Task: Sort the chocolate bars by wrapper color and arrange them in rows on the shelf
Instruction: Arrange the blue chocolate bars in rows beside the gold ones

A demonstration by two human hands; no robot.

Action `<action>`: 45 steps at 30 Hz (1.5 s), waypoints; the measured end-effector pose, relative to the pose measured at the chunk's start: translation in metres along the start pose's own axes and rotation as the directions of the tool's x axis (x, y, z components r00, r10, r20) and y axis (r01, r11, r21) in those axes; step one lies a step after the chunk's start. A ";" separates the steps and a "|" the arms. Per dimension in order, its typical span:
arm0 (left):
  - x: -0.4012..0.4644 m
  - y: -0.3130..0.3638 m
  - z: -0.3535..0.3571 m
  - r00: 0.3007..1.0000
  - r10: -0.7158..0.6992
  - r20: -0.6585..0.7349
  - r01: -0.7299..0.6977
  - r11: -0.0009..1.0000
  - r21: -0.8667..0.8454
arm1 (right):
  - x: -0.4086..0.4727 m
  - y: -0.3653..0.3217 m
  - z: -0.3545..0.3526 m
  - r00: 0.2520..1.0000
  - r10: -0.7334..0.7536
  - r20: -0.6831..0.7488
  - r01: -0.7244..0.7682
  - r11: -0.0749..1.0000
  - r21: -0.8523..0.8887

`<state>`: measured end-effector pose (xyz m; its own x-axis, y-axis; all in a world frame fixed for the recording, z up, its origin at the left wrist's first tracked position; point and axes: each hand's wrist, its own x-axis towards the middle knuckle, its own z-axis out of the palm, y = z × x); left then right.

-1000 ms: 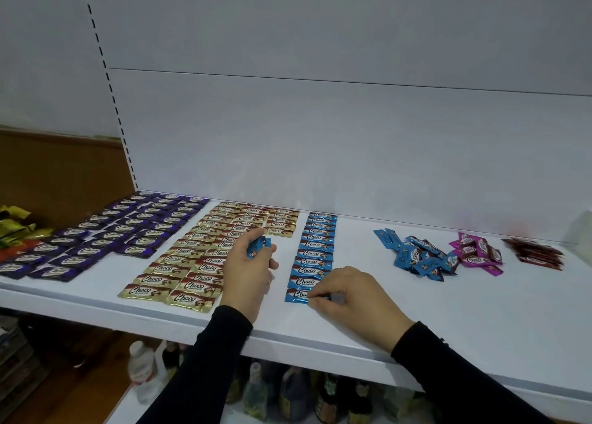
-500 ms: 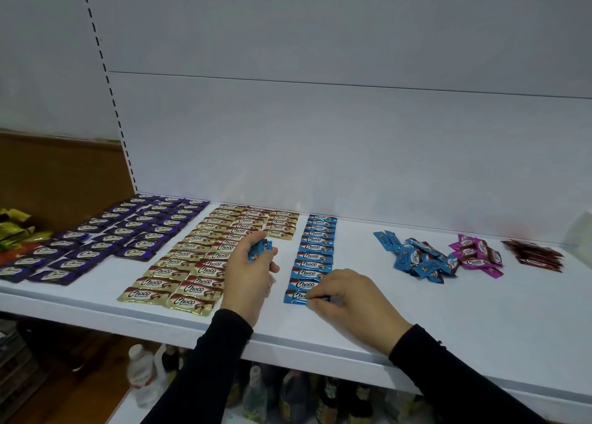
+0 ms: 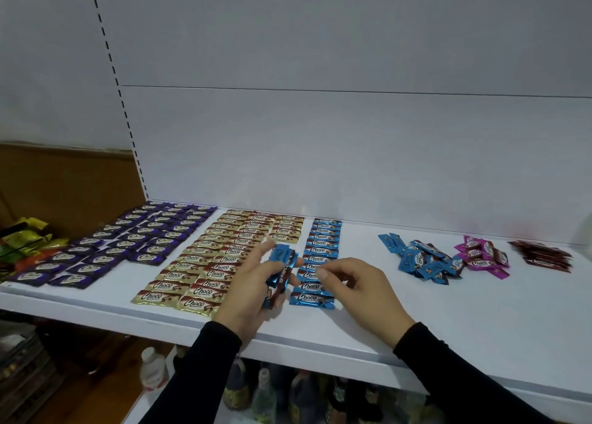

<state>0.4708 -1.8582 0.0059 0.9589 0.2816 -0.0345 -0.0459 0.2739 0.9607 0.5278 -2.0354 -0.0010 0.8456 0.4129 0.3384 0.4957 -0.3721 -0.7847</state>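
White shelf [image 3: 448, 311], seen from above and in front. Left hand [image 3: 253, 290] raised over the front edge, fingers [image 3: 264, 252] curled round a small stack of blue bars [image 3: 280, 274]; stack stands nearly on end, top fanned open toward 12 o'clock. Right hand [image 3: 358, 292] just beside it at 3 o'clock, hovering over the near end of the blue row [image 3: 320, 260]; fingers loosely curled, thumb and forefinger drawn close together; cannot tell whether they pinch anything or touch the bars beneath. Blue row: single column of flat bars running from the front edge back toward 12 o'clock, nearest bar [image 3: 312, 298] fully visible, the next few partly hidden by the right hand. At 9 o'clock of it, gold bars [image 3: 224, 257] in three columns, the third short and only at the back. Further toward 9 o'clock, purple bars [image 3: 128, 244] in several columns reaching the shelf's left end. At 3 o'clock of the blue row, well apart, a loose pile of blue bars [image 3: 423, 262], unsorted; touching it on the right, a small pink pile [image 3: 482, 255]; beyond that a dark red pile [image 3: 544, 255]. Black sleeves on both arms. Bottles [image 3: 153, 370] on the level below.
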 end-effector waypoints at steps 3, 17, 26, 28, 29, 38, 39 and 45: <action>-0.004 0.000 0.004 1.000 0.009 -0.012 -0.010 0.992 -0.122 | -0.003 -0.014 0.010 0.999 0.037 0.005 -0.037 0.991 0.131; -0.009 -0.003 0.016 0.988 0.042 -0.146 -0.086 0.947 -0.309 | -0.011 -0.034 0.023 0.965 0.207 0.161 -0.252 0.903 0.348; -0.011 0.002 0.004 0.965 0.055 -0.257 -0.119 0.964 -0.239 | -0.012 -0.020 0.012 0.939 0.271 0.212 -0.343 0.778 0.526; -0.010 0.001 0.001 0.964 0.036 -0.265 -0.101 0.966 -0.237 | -0.010 -0.018 0.009 0.937 0.283 0.205 -0.349 0.770 0.534; -0.010 0.000 0.001 0.965 0.027 -0.262 -0.090 0.968 -0.233 | -0.009 -0.017 0.009 0.938 0.283 0.200 -0.347 0.774 0.530; -0.012 -0.012 0.007 0.989 0.012 -0.150 -0.023 0.997 -0.074 | -0.007 -0.012 0.008 0.960 0.235 0.150 -0.277 0.871 0.407; -0.012 -0.015 0.007 0.990 0.013 -0.143 -0.020 0.999 -0.050 | -0.008 -0.011 0.008 0.964 0.225 0.144 -0.265 0.879 0.396; -0.010 -0.018 0.007 0.990 -0.001 -0.141 -0.002 1.000 -0.025 | -0.012 -0.007 0.005 0.997 0.038 0.073 -0.045 0.995 0.090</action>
<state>0.4641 -1.8723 -0.0094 0.9099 0.4080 -0.0742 -0.0551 0.2962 0.9535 0.5130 -2.0338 -0.0017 0.8472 0.4577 0.2696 0.4378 -0.3142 -0.8424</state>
